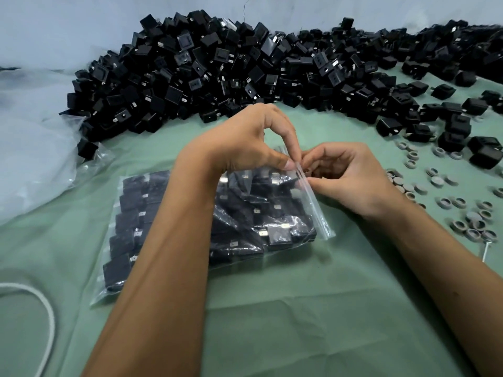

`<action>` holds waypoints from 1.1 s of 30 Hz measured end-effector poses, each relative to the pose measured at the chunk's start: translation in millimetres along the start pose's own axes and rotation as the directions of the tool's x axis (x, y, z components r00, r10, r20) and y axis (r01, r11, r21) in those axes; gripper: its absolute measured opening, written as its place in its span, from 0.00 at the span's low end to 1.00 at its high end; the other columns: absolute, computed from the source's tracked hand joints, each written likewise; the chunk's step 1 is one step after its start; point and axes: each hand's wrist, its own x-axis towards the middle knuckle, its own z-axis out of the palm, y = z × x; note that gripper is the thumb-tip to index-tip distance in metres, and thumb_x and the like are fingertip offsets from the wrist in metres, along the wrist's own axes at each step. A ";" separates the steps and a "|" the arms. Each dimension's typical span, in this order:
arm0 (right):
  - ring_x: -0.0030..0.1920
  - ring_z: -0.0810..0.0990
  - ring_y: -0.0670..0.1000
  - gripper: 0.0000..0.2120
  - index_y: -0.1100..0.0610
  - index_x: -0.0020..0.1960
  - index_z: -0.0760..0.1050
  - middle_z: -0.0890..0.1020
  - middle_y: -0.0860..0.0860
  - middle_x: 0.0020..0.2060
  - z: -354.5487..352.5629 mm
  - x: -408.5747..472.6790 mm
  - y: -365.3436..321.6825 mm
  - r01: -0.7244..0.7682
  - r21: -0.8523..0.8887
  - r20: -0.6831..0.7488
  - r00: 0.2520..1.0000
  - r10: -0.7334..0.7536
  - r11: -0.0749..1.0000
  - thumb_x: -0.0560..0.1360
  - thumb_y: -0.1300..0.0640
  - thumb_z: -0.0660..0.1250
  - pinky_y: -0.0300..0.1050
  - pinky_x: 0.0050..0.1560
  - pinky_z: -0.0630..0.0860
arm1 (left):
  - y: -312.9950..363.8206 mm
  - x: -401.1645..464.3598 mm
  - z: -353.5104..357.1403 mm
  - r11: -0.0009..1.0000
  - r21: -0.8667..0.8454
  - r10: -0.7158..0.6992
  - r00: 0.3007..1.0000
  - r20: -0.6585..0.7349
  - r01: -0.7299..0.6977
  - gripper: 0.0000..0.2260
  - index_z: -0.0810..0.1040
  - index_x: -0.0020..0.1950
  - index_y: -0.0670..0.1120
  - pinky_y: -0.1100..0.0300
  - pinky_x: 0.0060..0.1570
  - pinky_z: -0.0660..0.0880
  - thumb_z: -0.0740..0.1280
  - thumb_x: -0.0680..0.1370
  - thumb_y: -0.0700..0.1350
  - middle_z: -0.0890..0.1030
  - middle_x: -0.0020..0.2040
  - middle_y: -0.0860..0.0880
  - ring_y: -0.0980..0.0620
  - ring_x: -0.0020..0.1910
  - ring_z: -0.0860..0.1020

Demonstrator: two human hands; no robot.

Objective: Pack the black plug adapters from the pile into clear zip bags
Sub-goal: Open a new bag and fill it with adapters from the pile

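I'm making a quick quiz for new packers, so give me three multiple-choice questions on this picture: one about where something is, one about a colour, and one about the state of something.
1. Where do the grey rings lie?
A. inside the bag
B. on the cloth at the right
C. on top of the pile

2. What colour is the cloth on the table?
A. green
B. red
C. yellow

3. What are the two hands doing to the zip bag?
A. resting flat beside it
B. pinching its zip strip
C. lifting it off the table

Answers: 1 B, the rings are scattered to the right of the right hand. 2 A, pale green shows all round the bag. 3 B, the fingers of the left hand and the right hand meet on the strip at the bag's mouth.
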 end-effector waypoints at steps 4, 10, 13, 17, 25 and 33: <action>0.48 0.84 0.68 0.16 0.65 0.54 0.82 0.87 0.60 0.47 6.9 0.2 -3.4 0.016 0.012 0.038 0.999 -0.017 1.000 0.68 0.65 0.80 0.59 0.57 0.82 | 1.1 -0.4 0.0 0.999 0.022 0.045 0.999 -0.020 -0.044 0.05 0.88 0.46 0.49 0.78 0.53 0.65 0.80 0.71 0.44 0.82 0.57 0.47 0.59 0.59 0.75; 0.50 0.85 0.69 0.14 0.61 0.55 0.84 0.87 0.61 0.48 15.3 -1.1 -3.2 -0.002 0.063 0.031 1.000 0.000 0.998 0.70 0.65 0.80 0.72 0.57 0.79 | 1.4 -0.9 -0.2 0.998 0.012 0.058 0.997 -0.048 -0.057 0.06 0.88 0.46 0.51 0.75 0.56 0.67 0.80 0.71 0.44 0.80 0.59 0.49 0.58 0.61 0.75; 0.48 0.85 0.62 0.14 0.56 0.55 0.85 0.88 0.54 0.47 17.0 1.3 -4.8 0.044 -0.058 -0.009 0.999 -0.044 0.997 0.70 0.60 0.81 0.66 0.55 0.80 | 1.9 -0.8 -0.1 0.997 0.007 0.075 0.995 -0.061 -0.075 0.06 0.88 0.46 0.49 0.75 0.56 0.67 0.80 0.71 0.43 0.81 0.58 0.47 0.57 0.61 0.74; 0.49 0.87 0.54 0.20 0.56 0.56 0.80 0.88 0.50 0.46 26.8 2.8 -4.8 0.049 -0.071 -0.034 0.998 -0.052 0.996 0.68 0.60 0.83 0.51 0.54 0.82 | 4.2 -0.4 0.8 0.998 -0.007 0.063 0.994 -0.086 -0.063 0.06 0.87 0.45 0.51 0.72 0.57 0.69 0.81 0.70 0.43 0.79 0.60 0.47 0.54 0.62 0.75; 0.48 0.88 0.55 0.17 0.59 0.56 0.79 0.89 0.53 0.45 27.5 4.7 -2.3 0.035 0.004 -0.017 0.999 -0.035 0.999 0.71 0.63 0.80 0.49 0.53 0.82 | 5.2 -0.7 1.0 0.999 -0.042 0.023 0.997 -0.071 -0.026 0.07 0.87 0.44 0.54 0.54 0.60 0.72 0.81 0.71 0.43 0.79 0.60 0.48 0.55 0.61 0.76; 0.53 0.88 0.54 0.16 0.63 0.59 0.79 0.88 0.54 0.50 28.9 4.5 -3.3 0.011 0.040 0.086 0.996 -0.015 0.999 0.73 0.66 0.77 0.50 0.56 0.83 | 3.3 -1.3 -0.4 0.998 -0.059 0.027 0.998 -0.056 -0.031 0.07 0.87 0.44 0.54 0.51 0.65 0.73 0.80 0.71 0.44 0.79 0.59 0.50 0.57 0.62 0.75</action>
